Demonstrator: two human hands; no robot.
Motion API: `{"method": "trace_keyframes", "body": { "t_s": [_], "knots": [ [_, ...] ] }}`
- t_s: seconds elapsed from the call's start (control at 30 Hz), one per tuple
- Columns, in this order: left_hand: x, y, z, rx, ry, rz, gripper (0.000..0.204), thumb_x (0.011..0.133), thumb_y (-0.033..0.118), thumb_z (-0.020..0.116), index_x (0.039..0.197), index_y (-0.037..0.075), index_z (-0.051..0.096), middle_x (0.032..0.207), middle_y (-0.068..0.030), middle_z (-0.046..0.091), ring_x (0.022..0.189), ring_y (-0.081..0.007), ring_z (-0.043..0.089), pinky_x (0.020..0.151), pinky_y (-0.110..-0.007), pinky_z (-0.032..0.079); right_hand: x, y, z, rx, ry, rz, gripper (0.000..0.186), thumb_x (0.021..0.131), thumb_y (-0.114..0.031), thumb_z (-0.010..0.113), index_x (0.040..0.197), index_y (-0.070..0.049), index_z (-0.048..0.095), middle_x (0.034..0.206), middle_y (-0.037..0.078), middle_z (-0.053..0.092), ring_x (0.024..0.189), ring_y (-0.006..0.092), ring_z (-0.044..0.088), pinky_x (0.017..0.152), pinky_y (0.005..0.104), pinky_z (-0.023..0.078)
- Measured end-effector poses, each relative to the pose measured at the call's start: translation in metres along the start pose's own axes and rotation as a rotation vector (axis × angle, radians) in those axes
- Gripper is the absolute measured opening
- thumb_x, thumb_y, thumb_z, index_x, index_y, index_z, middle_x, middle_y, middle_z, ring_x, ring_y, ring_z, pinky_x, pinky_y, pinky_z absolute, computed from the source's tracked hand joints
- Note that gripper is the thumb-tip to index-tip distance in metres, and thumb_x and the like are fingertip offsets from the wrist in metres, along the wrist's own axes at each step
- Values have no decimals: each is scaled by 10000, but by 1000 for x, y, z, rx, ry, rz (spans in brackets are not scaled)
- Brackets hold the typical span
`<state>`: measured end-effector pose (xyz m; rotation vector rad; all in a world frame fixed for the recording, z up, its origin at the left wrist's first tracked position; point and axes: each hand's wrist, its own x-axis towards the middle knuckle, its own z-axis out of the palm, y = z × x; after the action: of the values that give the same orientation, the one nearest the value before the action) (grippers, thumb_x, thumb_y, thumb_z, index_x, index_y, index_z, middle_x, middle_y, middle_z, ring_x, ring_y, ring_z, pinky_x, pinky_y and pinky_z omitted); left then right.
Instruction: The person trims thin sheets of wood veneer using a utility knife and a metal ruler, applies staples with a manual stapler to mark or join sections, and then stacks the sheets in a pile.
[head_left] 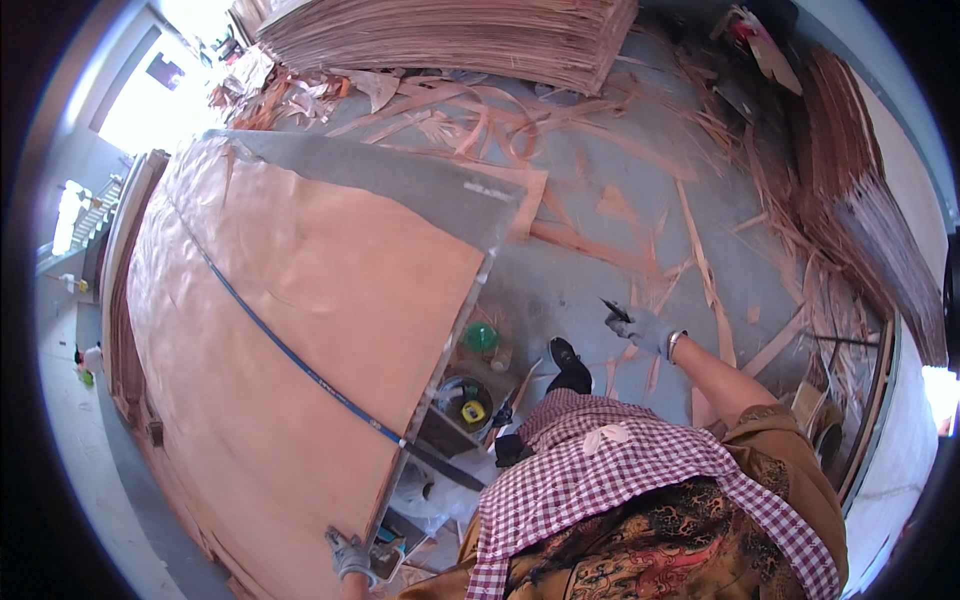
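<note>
veneer sheet (300, 290) lies over the worktable (455, 215), a blue strip (322, 381) across it. the gloved left hand (350, 556) rests on its near end, fingers apart; the gloved right hand (645, 331), off the table, is closed round a slim dark tool (615, 311). probably trimming is being readied; the next move calls for steadying the strip.

Wood-veneer workshop, evidently. Thick stacks of brown sheets (450, 42) stand around a grey floor (530, 295) littered with torn veneer strips (590, 247); a broad veneer sheet (330, 290) covers most of a grey-topped worktable (440, 208), yellow tape measure (473, 411) near its edge.
</note>
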<state>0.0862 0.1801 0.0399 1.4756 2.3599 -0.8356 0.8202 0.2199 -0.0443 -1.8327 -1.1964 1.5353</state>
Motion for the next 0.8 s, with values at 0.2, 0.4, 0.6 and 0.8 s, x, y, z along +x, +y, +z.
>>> {"method": "trace_keyframes", "body": {
  "t_s": [0.2, 0.4, 0.6, 0.8],
  "knots": [
    [6, 44, -44, 135, 15, -193, 714, 833, 237, 498, 1408, -23, 164, 1461, -208, 205, 1291, -349, 335, 1062, -382, 296, 97, -34, -40, -11, -196, 40, 200, 840, -238, 520, 888, -47, 555, 651, 7, 497, 561, 110, 441, 498, 273, 367],
    [52, 226, -155, -195, 657, 273, 513, 835, 134, 510, 1289, -73, 387, 1370, -256, 352, 1292, -372, 320, 1087, -409, 243, 165, -31, -94, 177, -205, 186, 244, 848, -240, 543, 942, -18, 583, 793, 59, 600, 668, 129, 567, 512, 271, 427],
    [63, 476, -275, -307, 605, 663, 425, 862, 217, 542, 1223, -2, 492, 1318, -270, 405, 1237, -408, 375, 1011, -469, 313, 254, 15, -153, 308, -340, 400, 218, 854, -189, 579, 979, -11, 595, 904, 64, 629, 704, 133, 600, 495, 264, 432],
    [122, 629, -300, -369, 573, 503, 556, 886, 290, 492, 1351, 19, 354, 1395, -273, 286, 1307, -414, 243, 1069, -478, 185, 389, 57, -173, 343, -448, 514, 193, 856, -192, 581, 959, -29, 574, 799, 55, 603, 632, 123, 573, 437, 251, 409]
  ]
}}
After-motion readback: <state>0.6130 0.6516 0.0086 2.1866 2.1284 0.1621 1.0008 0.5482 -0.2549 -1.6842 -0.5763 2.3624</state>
